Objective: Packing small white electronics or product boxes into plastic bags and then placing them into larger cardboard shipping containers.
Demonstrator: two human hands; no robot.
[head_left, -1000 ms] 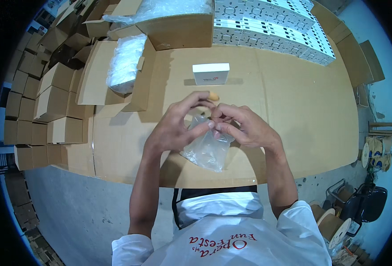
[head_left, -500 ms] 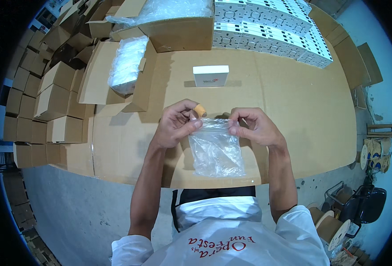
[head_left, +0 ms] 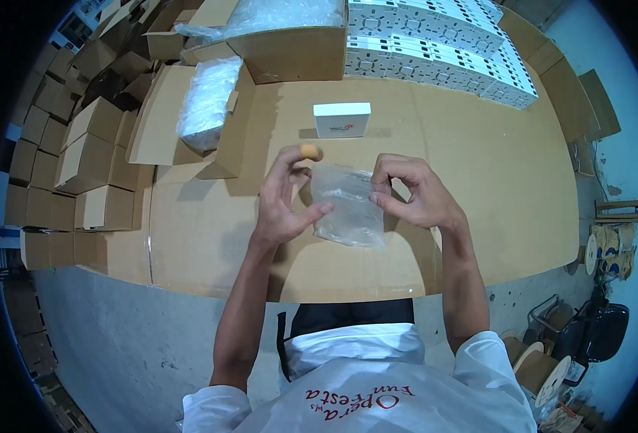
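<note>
A: Where is the clear plastic bag (head_left: 346, 209) found?

B: Held up between both hands, above the near middle of the cardboard-covered table (head_left: 478, 195). Its lower part hangs free and crumpled.

A: Left hand (head_left: 284, 198)?

B: The bag's left edge is pinched by the thumb. A small tan piece (head_left: 309, 151) is gripped at the fingertips, just above the bag's top corner. What the piece is cannot be told.

A: Right hand (head_left: 411, 191)?

B: Closed on the bag's upper right edge, fingers curled over the top, thumb underneath.

A: What is seen around it?

B: A small white box (head_left: 342, 119) is set on the table just beyond the hands, apart from them. Further back, an open carton (head_left: 290, 50) filled with clear plastic is seen, and rows of white boxes (head_left: 441, 36) are stacked to its right. A bundle of clear bags (head_left: 207, 101) is laid on cardboard flaps at the left. Plain cartons (head_left: 66, 166) are piled along the far left edge.
</note>
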